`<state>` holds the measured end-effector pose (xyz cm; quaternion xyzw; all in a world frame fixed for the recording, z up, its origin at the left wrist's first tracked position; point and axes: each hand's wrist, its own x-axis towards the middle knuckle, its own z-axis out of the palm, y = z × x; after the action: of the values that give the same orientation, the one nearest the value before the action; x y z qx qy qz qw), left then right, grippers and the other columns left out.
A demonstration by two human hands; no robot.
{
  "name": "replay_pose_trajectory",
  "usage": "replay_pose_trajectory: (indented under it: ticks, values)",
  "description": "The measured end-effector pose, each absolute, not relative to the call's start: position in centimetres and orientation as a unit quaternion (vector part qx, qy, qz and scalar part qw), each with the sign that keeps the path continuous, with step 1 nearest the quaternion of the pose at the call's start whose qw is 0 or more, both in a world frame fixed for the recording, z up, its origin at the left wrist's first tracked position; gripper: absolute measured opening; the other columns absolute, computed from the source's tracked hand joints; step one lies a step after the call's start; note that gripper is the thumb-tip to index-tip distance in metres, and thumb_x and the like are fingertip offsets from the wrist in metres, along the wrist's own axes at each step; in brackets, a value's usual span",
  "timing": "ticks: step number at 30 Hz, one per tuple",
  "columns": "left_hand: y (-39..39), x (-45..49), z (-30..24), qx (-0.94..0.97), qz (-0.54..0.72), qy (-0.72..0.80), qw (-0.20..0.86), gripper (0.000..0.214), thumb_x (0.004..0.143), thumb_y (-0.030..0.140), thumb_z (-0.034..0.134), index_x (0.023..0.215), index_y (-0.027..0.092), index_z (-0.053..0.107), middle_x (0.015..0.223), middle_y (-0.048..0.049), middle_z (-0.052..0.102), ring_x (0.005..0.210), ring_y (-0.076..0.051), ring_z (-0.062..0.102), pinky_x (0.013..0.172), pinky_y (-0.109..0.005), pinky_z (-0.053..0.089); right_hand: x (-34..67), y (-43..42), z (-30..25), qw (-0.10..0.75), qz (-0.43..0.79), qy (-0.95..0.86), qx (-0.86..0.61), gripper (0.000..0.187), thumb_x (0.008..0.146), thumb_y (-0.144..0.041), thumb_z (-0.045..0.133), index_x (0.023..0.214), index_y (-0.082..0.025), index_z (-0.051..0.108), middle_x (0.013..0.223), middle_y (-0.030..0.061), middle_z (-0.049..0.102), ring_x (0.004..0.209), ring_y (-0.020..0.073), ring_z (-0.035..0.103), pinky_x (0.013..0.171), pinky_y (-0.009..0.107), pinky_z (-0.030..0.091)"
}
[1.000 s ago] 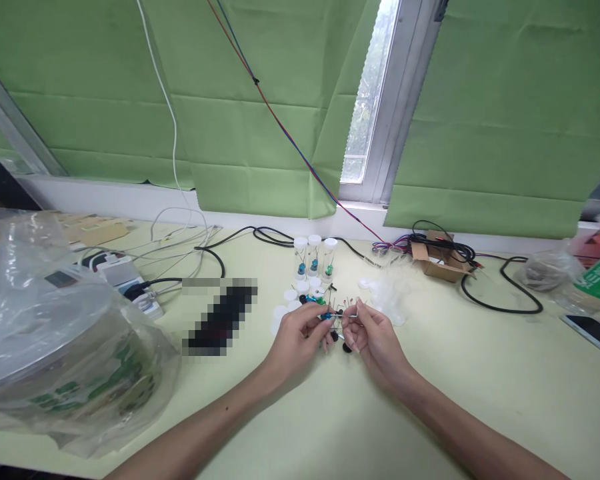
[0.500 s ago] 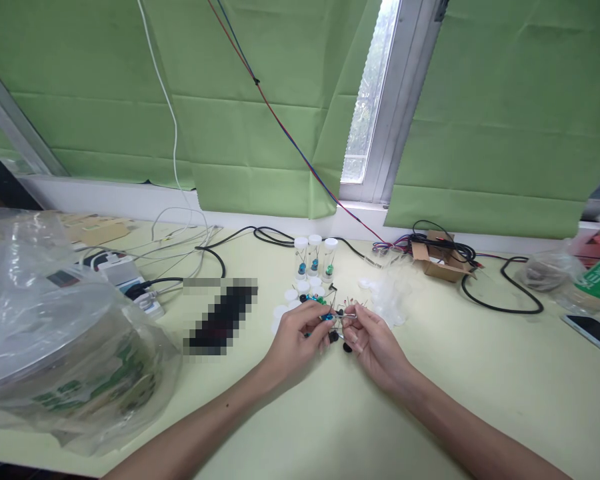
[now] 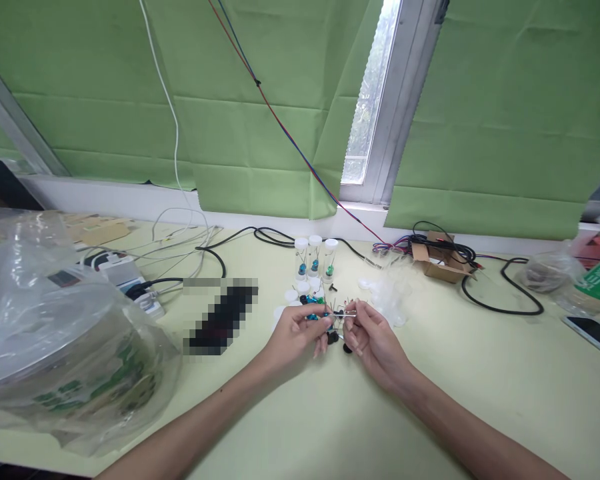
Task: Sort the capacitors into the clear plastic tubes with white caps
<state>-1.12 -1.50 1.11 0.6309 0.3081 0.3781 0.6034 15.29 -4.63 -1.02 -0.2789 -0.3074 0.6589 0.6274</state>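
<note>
My left hand is closed in a pinch at the left end of a thin metal rod. The fingertips of my right hand pinch the rod's right end, so it lies level between both hands. Small blue parts and black round pieces lie under and around my fingers, partly hidden. Just behind are white caps and a small black piece. Three clear vials with white lids stand upright beyond, with blue or green parts and thin wires inside.
Clear plastic bags lie right of the parts. Farther right are a small cardboard box with black cables and a phone. A large bagged tub and a power strip occupy the left. A pixelated dark patch lies mid-left.
My left fingers have shifted slightly and the pinch looks changed; more of the blue part near them shows. The rod now sits nearly level. My right hand has hardly moved.
</note>
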Motion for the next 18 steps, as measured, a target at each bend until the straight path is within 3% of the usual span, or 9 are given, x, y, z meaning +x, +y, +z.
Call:
replay_pose_trajectory:
  ticks: [8, 18]
  values:
    - [-1.5, -0.99, 1.11, 0.58, 0.38, 0.3, 0.655, 0.025, 0.084, 0.036, 0.067, 0.083, 0.011, 0.066, 0.048, 0.0011, 0.052, 0.042, -0.008, 0.044, 0.042, -0.021, 0.032, 15.53, -4.66, -0.81, 0.637, 0.657, -0.304, -0.264, 0.021, 0.081, -0.036, 0.075, 0.087, -0.017, 0.067, 0.067, -0.0014, 0.061, 0.047, 0.0049, 0.048, 0.042, 0.016, 0.036]
    - [-1.28, -1.1, 0.5, 0.603, 0.39, 0.31, 0.623, 0.029, 0.085, 0.038, 0.065, 0.095, 0.011, 0.065, 0.05, 0.0002, 0.058, 0.043, -0.01, 0.049, 0.045, -0.022, 0.038, 15.38, -4.78, -1.04, 0.653, 0.604, -0.344, -0.3, 0.018, 0.078, -0.032, 0.078, 0.084, -0.017, 0.071, 0.07, 0.0004, 0.065, 0.052, 0.0072, 0.053, 0.046, 0.019, 0.043]
